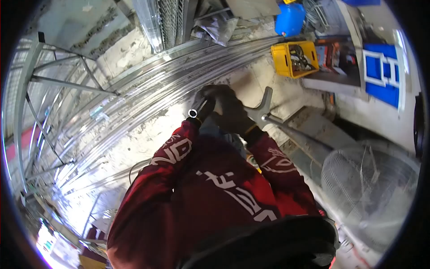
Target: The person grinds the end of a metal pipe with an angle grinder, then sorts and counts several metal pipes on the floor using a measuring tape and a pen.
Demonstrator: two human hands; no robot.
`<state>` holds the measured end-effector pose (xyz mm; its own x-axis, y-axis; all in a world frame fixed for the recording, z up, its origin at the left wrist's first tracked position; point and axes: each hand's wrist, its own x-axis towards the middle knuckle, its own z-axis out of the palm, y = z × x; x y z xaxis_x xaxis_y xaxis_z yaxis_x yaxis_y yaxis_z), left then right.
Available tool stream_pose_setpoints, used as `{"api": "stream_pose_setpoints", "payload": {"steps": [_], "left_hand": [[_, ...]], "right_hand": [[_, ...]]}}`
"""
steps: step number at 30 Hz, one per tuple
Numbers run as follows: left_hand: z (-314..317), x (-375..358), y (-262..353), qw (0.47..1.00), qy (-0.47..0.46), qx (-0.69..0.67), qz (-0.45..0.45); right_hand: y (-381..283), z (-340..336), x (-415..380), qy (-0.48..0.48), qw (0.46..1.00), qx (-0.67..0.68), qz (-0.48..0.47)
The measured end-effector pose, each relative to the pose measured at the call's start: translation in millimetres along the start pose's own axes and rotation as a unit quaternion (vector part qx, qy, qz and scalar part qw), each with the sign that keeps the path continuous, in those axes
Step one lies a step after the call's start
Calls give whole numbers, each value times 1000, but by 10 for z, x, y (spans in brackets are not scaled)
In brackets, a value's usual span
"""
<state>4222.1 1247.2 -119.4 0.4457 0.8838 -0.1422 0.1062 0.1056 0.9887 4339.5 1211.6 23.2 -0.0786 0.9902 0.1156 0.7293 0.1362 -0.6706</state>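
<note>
Both my hands wear dark gloves and are brought together in front of my body, above the floor. My left hand (205, 104) comes in from the left, and a pale ring-shaped thing (192, 113) shows at its wrist. My right hand (234, 114) overlaps it from the right, bent inward. Dark gloves and blur hide the fingers of both, and I cannot tell whether anything is between them. Red and dark sleeves (172, 150) with white lettering cover my arms. Just right of my right hand is a grey splayed foot (267, 99) joined to a pole (298, 132).
Long metal bars (179, 67) lie across the floor ahead and left. A metal frame (27, 89) stands at far left. A yellow crate (281, 67) holds dark items near a blue container (290, 21). A large round fan (367, 188) lies at right.
</note>
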Motion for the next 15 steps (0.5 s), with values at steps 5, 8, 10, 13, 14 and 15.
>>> {"api": "stream_pose_setpoints", "payload": {"steps": [5,8,10,13,14,15], "left_hand": [[-60,596,-416,975,166,89,-115],[-379,696,-944,962,256,-31,-94],[-626,794,-679,908,344,-203,-129],[-948,950,-956,886,421,-116,-157],[-983,1034,-1087,891,430,-80,-121],[-984,1142,-1248,885,438,-84,-132]], "right_hand": [[1899,-436,-259,-146,976,-36,158],[2800,-370,-306,-201,951,-25,235],[3503,26,-302,-226,952,0,206],[4470,823,-137,-266,919,91,276],[4579,1050,61,-274,927,38,252],[4775,1361,200,-278,925,46,254]]}}
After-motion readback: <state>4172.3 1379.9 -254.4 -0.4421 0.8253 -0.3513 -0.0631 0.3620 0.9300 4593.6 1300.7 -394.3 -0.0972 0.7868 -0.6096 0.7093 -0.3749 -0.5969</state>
